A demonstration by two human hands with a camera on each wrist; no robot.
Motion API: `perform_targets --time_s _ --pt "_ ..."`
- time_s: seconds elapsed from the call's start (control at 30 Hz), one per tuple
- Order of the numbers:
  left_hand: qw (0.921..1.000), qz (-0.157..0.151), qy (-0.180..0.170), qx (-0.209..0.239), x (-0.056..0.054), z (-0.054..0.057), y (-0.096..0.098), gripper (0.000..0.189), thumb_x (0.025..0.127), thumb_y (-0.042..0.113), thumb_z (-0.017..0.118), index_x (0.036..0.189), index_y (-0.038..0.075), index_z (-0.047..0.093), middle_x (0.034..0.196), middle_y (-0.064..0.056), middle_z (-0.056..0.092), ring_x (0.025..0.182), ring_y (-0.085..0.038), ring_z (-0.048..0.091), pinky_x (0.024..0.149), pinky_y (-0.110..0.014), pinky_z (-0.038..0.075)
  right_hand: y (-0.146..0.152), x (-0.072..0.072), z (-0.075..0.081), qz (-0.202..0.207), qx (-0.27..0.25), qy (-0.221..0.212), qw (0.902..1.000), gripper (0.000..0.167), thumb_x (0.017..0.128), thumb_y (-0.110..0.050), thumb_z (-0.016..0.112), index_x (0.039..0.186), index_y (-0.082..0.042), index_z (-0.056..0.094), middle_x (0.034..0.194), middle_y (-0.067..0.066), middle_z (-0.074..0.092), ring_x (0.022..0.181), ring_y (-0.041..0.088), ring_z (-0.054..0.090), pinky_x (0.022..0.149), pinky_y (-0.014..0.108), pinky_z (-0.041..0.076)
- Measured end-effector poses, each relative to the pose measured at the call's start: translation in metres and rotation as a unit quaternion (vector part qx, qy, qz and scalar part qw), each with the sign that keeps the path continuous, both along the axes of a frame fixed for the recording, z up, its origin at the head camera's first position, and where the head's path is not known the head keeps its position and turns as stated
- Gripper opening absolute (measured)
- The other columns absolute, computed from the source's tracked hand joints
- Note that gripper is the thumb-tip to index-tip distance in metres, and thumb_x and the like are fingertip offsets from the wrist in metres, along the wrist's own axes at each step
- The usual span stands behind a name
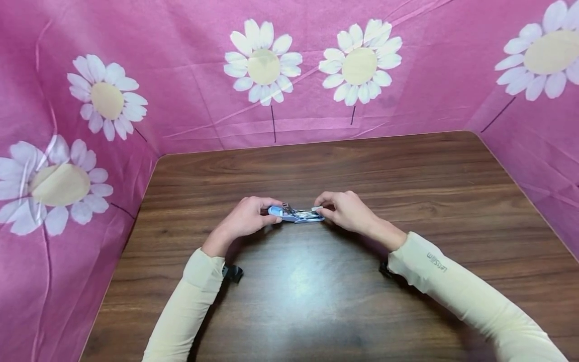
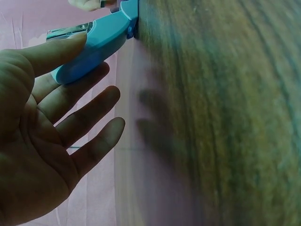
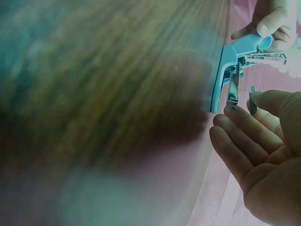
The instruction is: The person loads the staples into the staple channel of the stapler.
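A light blue stapler (image 1: 289, 217), opened up, lies on the table with its metal magazine exposed. My left hand (image 1: 244, 217) grips its left end between thumb and fingers. In the left wrist view, the thumb presses the blue body (image 2: 106, 37) while the lower fingers stay spread. My right hand (image 1: 350, 212) is at the stapler's other end. Between its thumb and index finger it pinches a short strip of staples (image 3: 253, 100), held just above the open magazine (image 3: 233, 87). The other right fingers extend beside the stapler's tip.
The brown wood-grain table (image 1: 298, 171) extends around both hands. A pink cloth (image 1: 190, 90) with large white daisies hangs behind it and along both sides. Dark straps (image 1: 232, 273) show at the wrists by the cream sleeves (image 1: 452, 281).
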State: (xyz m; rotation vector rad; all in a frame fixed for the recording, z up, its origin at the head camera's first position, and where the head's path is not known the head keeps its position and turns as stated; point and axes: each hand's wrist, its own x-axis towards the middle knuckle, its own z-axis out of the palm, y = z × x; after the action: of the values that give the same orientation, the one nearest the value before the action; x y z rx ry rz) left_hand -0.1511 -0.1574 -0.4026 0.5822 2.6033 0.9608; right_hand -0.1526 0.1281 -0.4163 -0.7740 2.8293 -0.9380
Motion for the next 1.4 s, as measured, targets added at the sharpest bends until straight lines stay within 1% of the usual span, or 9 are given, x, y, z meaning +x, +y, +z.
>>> perform_targets --time_s 0.13,0.3,0.47,0.7,0.83,0.93,1.2,1.4 --pt "1.0 -0.002 0.003 -0.001 -0.001 0.0 0.0014 0.036 0.092 0.028 0.076 0.127 0.019 0.072 0.098 0.003 0.072 0.065 -0.011 0.048 0.06 -0.026 0.041 -0.0002 0.0009 0.0003 -0.001 0.005 -0.003 1.0 0.005 0.095 -0.022 0.072 0.099 -0.02 0.073 0.096 -0.003 0.079 0.096 0.014 0.074 0.085 0.041 0.056" --pt "0.9999 -0.006 0.009 -0.001 -0.0011 0.0013 0.0016 0.036 0.092 0.027 0.076 0.127 0.018 0.072 0.1 0.002 0.073 0.067 -0.011 0.048 0.063 -0.026 0.041 0.0004 0.0012 0.0001 -0.001 0.007 0.004 1.0 0.005 0.094 -0.022 0.073 0.099 -0.019 0.074 0.097 -0.001 0.08 0.098 0.015 0.075 0.086 0.042 0.056" --pt "0.9999 -0.006 0.009 0.0 -0.0001 0.0015 0.001 0.037 0.092 0.027 0.076 0.127 0.018 0.072 0.098 0.002 0.073 0.065 -0.01 0.048 0.062 -0.026 0.041 0.0012 0.0002 -0.002 0.0 0.011 0.01 0.9999 0.006 0.094 -0.021 0.072 0.099 -0.019 0.074 0.097 0.0 0.08 0.098 0.016 0.075 0.087 0.043 0.056" --pt "1.0 0.001 0.002 -0.001 -0.0001 0.0004 0.0022 0.036 0.092 0.029 0.076 0.127 0.02 0.072 0.095 0.003 0.072 0.063 -0.01 0.047 0.06 -0.027 0.041 0.0016 0.0011 -0.0046 0.006 0.017 0.017 0.9997 0.007 0.094 -0.022 0.072 0.1 -0.019 0.073 0.096 0.0 0.08 0.096 0.015 0.075 0.084 0.043 0.057" --pt "1.0 -0.002 -0.001 0.001 0.0002 -0.0011 0.0019 0.036 0.093 0.028 0.075 0.127 0.019 0.072 0.093 0.003 0.071 0.06 -0.01 0.046 0.057 -0.026 0.041 0.0013 0.0023 -0.0071 0.008 0.02 0.024 0.9995 0.006 0.095 -0.022 0.072 0.1 -0.019 0.073 0.095 0.0 0.079 0.093 0.014 0.074 0.081 0.042 0.057" --pt "1.0 -0.003 -0.002 0.0 0.0006 -0.0022 0.0011 0.036 0.093 0.028 0.075 0.127 0.019 0.072 0.091 0.003 0.071 0.06 -0.009 0.046 0.057 -0.026 0.04 0.0007 0.0032 -0.0085 0.01 0.022 0.027 0.9993 0.006 0.095 -0.022 0.072 0.1 -0.019 0.073 0.095 -0.001 0.079 0.093 0.013 0.074 0.082 0.042 0.056" --pt "1.0 -0.005 -0.002 0.005 -0.0004 -0.0031 0.0012 0.037 0.093 0.028 0.075 0.128 0.019 0.071 0.087 0.004 0.07 0.056 -0.008 0.045 0.055 -0.025 0.041 0.0002 0.0037 -0.0063 0.014 0.029 0.036 0.9988 0.007 0.095 -0.021 0.071 0.1 -0.017 0.071 0.097 0.002 0.079 0.096 0.016 0.075 0.084 0.043 0.057" --pt "1.0 -0.002 -0.003 0.007 -0.0002 -0.0024 0.0017 0.037 0.092 0.027 0.076 0.128 0.019 0.071 0.088 0.003 0.07 0.056 -0.007 0.047 0.054 -0.025 0.042 0.0013 0.0039 -0.004 0.024 0.044 0.047 0.9976 0.007 0.096 -0.022 0.071 0.101 -0.017 0.07 0.098 0.002 0.079 0.094 0.017 0.075 0.082 0.045 0.057"
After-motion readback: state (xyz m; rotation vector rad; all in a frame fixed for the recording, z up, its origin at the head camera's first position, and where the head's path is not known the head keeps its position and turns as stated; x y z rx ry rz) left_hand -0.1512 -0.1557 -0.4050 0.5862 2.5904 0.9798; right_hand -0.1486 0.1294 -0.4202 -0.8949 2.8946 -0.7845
